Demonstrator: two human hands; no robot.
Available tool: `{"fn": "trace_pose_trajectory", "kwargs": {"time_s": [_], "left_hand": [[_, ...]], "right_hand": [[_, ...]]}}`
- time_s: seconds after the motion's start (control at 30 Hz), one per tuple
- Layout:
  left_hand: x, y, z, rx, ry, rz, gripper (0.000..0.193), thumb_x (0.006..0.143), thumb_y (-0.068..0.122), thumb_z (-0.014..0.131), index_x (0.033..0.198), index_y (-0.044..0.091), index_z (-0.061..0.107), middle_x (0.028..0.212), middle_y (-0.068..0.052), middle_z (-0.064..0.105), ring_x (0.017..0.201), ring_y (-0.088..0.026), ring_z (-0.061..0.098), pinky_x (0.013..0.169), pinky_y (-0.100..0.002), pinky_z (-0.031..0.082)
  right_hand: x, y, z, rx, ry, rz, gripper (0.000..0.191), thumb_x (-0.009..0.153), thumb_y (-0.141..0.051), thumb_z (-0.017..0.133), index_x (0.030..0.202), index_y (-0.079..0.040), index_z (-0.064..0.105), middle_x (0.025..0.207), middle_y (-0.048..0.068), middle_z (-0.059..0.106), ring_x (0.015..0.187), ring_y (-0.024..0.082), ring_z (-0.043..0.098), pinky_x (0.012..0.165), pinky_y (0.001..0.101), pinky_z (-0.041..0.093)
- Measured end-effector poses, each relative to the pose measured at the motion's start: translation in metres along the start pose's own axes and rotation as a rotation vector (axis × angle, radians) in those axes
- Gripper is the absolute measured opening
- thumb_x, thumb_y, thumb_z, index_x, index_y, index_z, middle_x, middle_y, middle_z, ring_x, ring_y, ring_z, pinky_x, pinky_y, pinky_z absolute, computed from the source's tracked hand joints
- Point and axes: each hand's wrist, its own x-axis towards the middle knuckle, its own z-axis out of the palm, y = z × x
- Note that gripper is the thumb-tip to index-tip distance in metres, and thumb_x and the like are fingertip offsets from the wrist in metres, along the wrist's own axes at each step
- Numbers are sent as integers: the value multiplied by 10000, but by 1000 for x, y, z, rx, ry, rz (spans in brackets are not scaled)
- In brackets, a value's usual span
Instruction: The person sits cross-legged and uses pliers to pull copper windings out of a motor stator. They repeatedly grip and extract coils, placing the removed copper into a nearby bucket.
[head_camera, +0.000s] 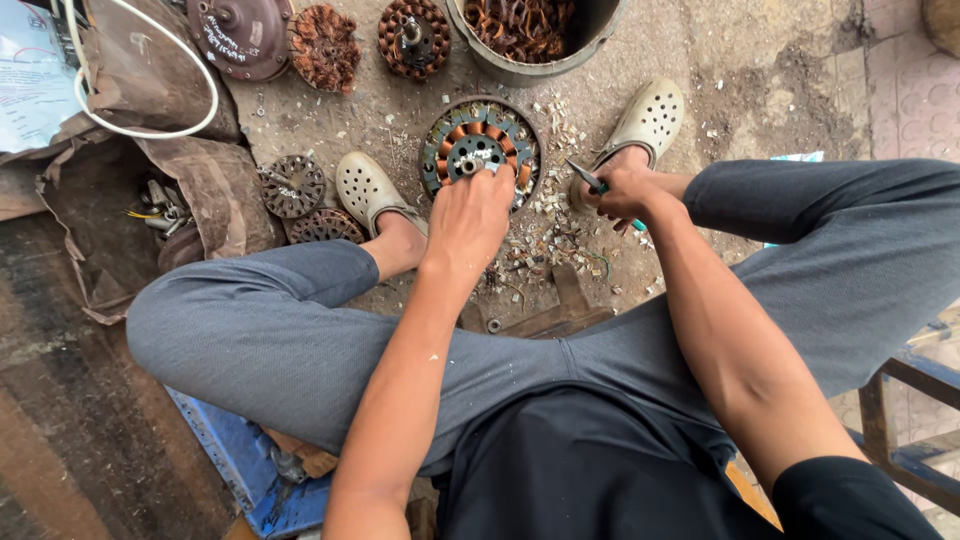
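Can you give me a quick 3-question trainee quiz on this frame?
1. True or false: the left hand rests on the motor stator with copper windings lying on the ground between the two feet.
2. What does the right hand hold?
A. a hammer
B. a green-handled tool with a metal tip
C. a paintbrush
3. Fill in: the bucket at the top holds stripped ____ wire.

Key: 1 true; 2 B; 3 copper.
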Motion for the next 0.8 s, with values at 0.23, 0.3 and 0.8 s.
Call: {"fn": "trace_pose_trajectory", "kwargs": {"time_s": [0.23,0.3,0.8], "left_hand": [[-8,0,-59,-322,-536,-204,340,804,211,748,1138,147,730,1003,-161,759,925,-313,747,865,-452,557],[-8,-8,-72,-267,-556,-323,335,837,261,734,1153,150,729,1022,-157,753,944,-318,739,885,-460,548],[33,-76,17,-309,269,-558,574,1035,472,542,1365,4,582,1361,-210,619,1258,-366,593,988,-504,507]], "right_hand": [[-30,-20,-14,194,-6,18,418,934,-50,576,1347,-85,526,991,137,699,835,286,757,664,391,624],[-55,-32,-22,100,30,-69,445,944,-40,584,1382,-74,514,1001,167,709,843,289,746,663,397,624],[-162,-35,-7,-385,234,-617,412,882,-79,647,1280,-25,558,984,245,675,923,415,671,776,480,512]]}}
